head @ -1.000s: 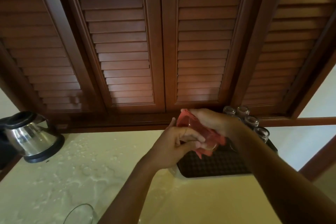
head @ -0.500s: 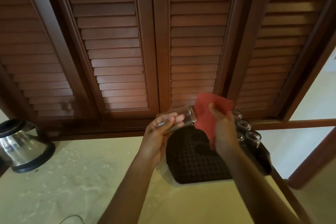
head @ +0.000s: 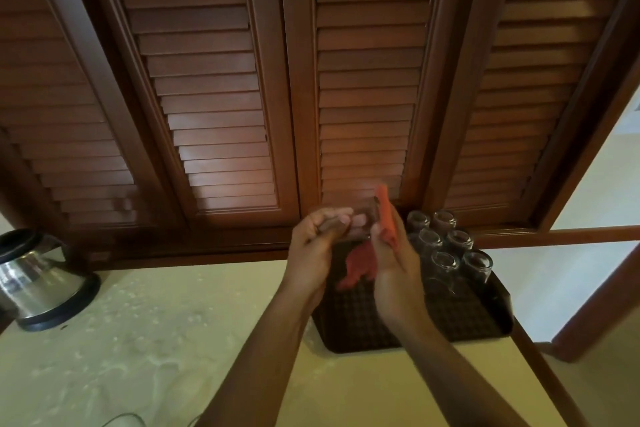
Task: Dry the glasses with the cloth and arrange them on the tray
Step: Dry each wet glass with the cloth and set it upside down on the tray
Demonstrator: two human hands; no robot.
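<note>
A: From the head camera, what do the hands have?

B: The left hand grips a clear glass on its side, fingers curled round the barrel, held in the air above the near-left part of the tray. The right hand holds the red cloth against the open end of the glass, thumb pinching it to the palm; a loose tail of the cloth hangs down between the two hands.

A: And the rest of the glasses?

B: Six upturned glasses stand in two rows along the far right of the dark, textured tray. The tray sits on the pale worktop, at its right end, just below the louvred wooden doors.

A: Anything else on the worktop?

B: A steel kettle on its black base at the far left, well apart from the tray. The rim of another glass object shows at the bottom edge; I cannot tell what it is.
</note>
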